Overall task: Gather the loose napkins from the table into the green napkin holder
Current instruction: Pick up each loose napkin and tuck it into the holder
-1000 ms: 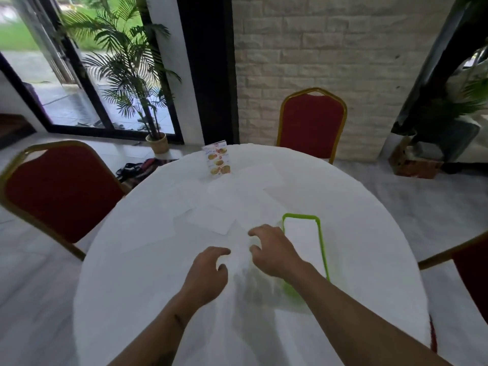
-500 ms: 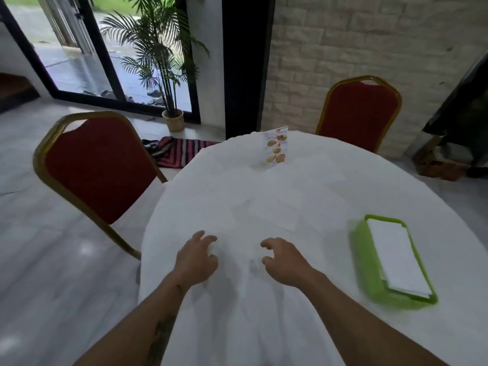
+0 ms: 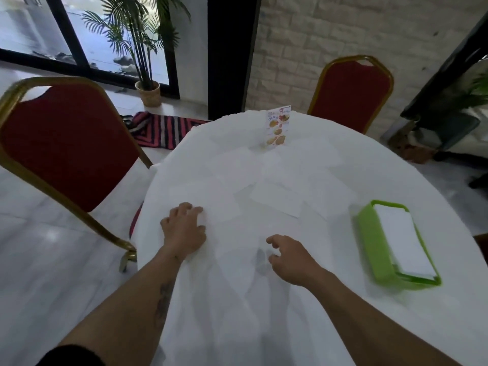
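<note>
White cloth covers the round table (image 3: 303, 299), which fills the middle of the head view; pale brick wall stands behind it, with a dark pillar and tall windows to the left. Two red chairs with gold frames flank the table — one at the left edge (image 3: 66, 143), one at the far side (image 3: 352, 93); a potted palm (image 3: 144, 48) stands by the glass, and a striped cloth (image 3: 161, 129) lies on the floor near it.

Loose napkins (image 3: 277, 199) lie scattered flat across the middle of the table, white on white, so their edges are hard to trace; an upright menu card (image 3: 277, 129) stands beyond them near the far rim.

The left hand (image 3: 184, 229) lies palm down on the cloth at the table's left side, fingers spread and slightly bent, the fingertips (image 3: 196, 211) pressing on the near edge of a napkin (whether it is pinched or only touched I cannot tell). The right hand (image 3: 290, 257) hovers low over the cloth nearer the middle, fingers curled and apart, thumb free, closed on nothing; the two hands are well apart.

The green napkin holder (image 3: 375, 249) sits at the right of the table, well clear of both hands — a stack of white napkins (image 3: 401, 241) already lies flat inside it.
</note>
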`<state>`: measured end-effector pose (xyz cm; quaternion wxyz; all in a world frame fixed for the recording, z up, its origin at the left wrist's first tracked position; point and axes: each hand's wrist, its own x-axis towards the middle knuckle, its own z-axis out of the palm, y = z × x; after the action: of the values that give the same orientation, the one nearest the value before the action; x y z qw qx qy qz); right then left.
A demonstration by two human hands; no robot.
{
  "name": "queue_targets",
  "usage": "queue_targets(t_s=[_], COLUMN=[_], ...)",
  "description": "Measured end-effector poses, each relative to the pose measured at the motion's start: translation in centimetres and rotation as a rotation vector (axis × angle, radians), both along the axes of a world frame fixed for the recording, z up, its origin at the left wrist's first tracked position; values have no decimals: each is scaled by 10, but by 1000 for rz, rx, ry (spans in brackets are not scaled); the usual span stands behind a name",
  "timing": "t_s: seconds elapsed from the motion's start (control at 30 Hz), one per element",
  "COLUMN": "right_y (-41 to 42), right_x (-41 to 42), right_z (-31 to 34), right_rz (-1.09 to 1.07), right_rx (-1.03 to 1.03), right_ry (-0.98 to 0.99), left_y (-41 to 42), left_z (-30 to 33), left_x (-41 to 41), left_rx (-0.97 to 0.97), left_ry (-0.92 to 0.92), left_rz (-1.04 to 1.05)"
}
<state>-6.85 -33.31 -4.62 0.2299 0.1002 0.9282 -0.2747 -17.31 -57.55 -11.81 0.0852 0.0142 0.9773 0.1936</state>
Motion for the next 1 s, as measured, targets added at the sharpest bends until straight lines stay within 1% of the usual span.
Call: queue_targets(t_s=[0.17,0.27,0.43,0.63,0.7,0.8,0.83,0.87,0.9,1.0], right_y=[-10,-9,-5,-1,3,8,10,13,17,23], right_x=[3,9,25,46,54,68,72,75,79,87], right_z=[-11,-19,-19,-21,-19,-10,-8,-8,-9,-7], right_rz=[-67,-192,-438,-699,-828,-1083,-1119,-1115,-1089,-944], right_rx=[-70,-142,-296,-434,-555,-844,-898,-897,-844,-552], right_ry=[-15,-40,-91,-95,-92,-112,-101,-80,-41,148], left_y=[-9,-3,28,73,83,91,92,92,91,89], left_z=[-7,-7,-3,0,2,6,6,6,6,8], left_x=[-13,-6,47,115,131,150,155,160,164,173], left_rx=[43,76,222,450,499,536,540,535,525,499], left_ry=[136,160,162,122,122,94,78,60,40,-20], left_rz=[13,17,8,-46,-71,-124,-148,-172,-199,-267])
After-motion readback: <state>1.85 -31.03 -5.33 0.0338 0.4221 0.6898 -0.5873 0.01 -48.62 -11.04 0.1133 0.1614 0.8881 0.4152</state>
